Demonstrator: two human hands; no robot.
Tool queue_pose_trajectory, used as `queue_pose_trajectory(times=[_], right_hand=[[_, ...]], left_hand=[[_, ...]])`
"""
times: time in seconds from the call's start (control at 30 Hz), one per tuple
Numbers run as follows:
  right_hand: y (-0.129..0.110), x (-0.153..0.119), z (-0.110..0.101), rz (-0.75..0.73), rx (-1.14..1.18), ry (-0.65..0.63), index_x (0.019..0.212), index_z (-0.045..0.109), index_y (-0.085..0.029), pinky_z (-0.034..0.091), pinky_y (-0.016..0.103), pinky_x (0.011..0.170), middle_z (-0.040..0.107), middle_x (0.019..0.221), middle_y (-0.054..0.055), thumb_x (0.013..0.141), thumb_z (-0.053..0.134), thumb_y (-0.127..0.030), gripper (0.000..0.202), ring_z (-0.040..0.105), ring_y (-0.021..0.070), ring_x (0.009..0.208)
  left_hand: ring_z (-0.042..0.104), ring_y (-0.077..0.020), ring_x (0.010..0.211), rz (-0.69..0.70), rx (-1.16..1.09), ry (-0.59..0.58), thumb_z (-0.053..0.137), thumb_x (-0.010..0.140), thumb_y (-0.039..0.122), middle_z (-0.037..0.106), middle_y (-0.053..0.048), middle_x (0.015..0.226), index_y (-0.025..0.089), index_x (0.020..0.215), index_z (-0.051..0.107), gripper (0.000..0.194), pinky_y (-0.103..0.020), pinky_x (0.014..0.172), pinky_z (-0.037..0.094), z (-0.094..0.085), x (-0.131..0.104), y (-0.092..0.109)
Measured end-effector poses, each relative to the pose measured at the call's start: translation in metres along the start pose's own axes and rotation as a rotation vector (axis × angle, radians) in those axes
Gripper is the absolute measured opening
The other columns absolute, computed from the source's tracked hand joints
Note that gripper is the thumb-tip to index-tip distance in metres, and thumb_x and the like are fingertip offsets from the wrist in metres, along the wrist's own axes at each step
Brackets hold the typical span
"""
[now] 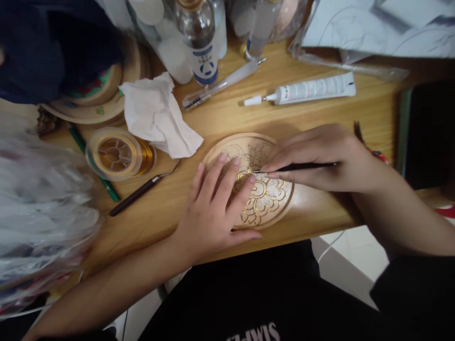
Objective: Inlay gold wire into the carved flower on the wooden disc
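Note:
A round wooden plate (284, 201) lies on the table, with a flower pattern drawn in pencil and partly outlined in gold wire (259, 188). My left hand (216, 210) rests flat across the plate's left side, fingers spread, the index fingertip near the wire petals. In my right hand (320, 154) is a slim black tool that looks like tweezers (305, 166), held in a pinch. Its metal tip reaches the upper petals close to my left index finger. Whether anything sits in that tip is too small to tell.
Left of the plate are a spool of gold wire (119, 154), a black-handled tool (137, 194) with a bent metal tip, and a crumpled tissue (159, 116). Behind lie a glue tube (314, 90), a pen (227, 83) and bottles (199, 42). A dark device (430, 137) is at right.

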State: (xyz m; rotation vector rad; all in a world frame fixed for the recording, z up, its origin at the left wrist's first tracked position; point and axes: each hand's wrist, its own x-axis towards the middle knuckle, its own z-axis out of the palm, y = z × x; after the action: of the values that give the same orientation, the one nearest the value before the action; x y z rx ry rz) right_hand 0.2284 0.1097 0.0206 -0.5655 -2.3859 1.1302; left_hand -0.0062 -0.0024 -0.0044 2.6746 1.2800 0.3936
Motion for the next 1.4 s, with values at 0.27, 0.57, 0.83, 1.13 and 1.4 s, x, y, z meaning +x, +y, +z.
queue_pose_trajectory(times=[0.27, 0.57, 0.83, 1.13, 1.4], right_hand=[[0.001, 0.0, 0.0, 0.008, 0.021, 0.011, 0.096, 0.07, -0.016, 0.058, 0.023, 0.079, 0.077, 0.095, 0.007, 0.09, 0.067, -0.017, 0.006, 0.074, 0.0127, 0.09], [0.002, 0.001, -0.001, 0.022, 0.061, 0.003, 0.097, 0.07, -0.015, 0.058, 0.022, 0.08, 0.077, 0.095, 0.008, 0.088, 0.069, -0.015, 0.009, 0.074, 0.012, 0.09], [-0.003, 0.007, -0.005, 0.016, 0.027, -0.056, 0.097, 0.07, -0.016, 0.057, 0.02, 0.083, 0.077, 0.097, 0.008, 0.088, 0.069, -0.015, 0.009, 0.073, 0.0113, 0.093], [-0.005, 0.026, -0.018, -0.05, -0.033, -0.219, 0.095, 0.071, -0.017, 0.057, 0.022, 0.076, 0.078, 0.093, 0.006, 0.094, 0.063, -0.022, 0.01, 0.074, 0.0127, 0.087], [0.006, 0.047, -0.022, -0.084, 0.016, -0.356, 0.091, 0.072, -0.023, 0.053, 0.02, 0.065, 0.076, 0.084, -0.002, 0.094, 0.061, -0.029, 0.013, 0.071, 0.0093, 0.073]], left_hand=[[0.041, -0.0457, 0.139, -0.005, 0.009, -0.009, 0.049, 0.082, 0.08, 0.049, -0.026, 0.147, 0.011, 0.141, 0.052, 0.091, -0.061, 0.114, 0.027, -0.001, 0.0, 0.0], [0.04, -0.0481, 0.139, 0.011, 0.035, -0.048, 0.055, 0.067, 0.089, 0.046, -0.027, 0.15, 0.009, 0.144, 0.048, 0.111, -0.062, 0.114, 0.028, -0.004, 0.0, 0.001], [0.043, -0.0473, 0.139, 0.002, 0.045, -0.054, 0.065, 0.063, 0.086, 0.047, -0.026, 0.15, 0.01, 0.141, 0.051, 0.11, -0.061, 0.113, 0.031, -0.007, 0.003, 0.001], [0.041, -0.0467, 0.14, -0.011, 0.014, -0.069, 0.068, 0.066, 0.081, 0.046, -0.026, 0.15, 0.01, 0.141, 0.051, 0.105, -0.061, 0.115, 0.029, -0.008, 0.003, 0.002], [0.041, -0.0463, 0.14, -0.015, 0.013, -0.043, 0.069, 0.067, 0.079, 0.047, -0.026, 0.149, 0.008, 0.141, 0.05, 0.105, -0.061, 0.115, 0.029, -0.006, 0.0, 0.003]])
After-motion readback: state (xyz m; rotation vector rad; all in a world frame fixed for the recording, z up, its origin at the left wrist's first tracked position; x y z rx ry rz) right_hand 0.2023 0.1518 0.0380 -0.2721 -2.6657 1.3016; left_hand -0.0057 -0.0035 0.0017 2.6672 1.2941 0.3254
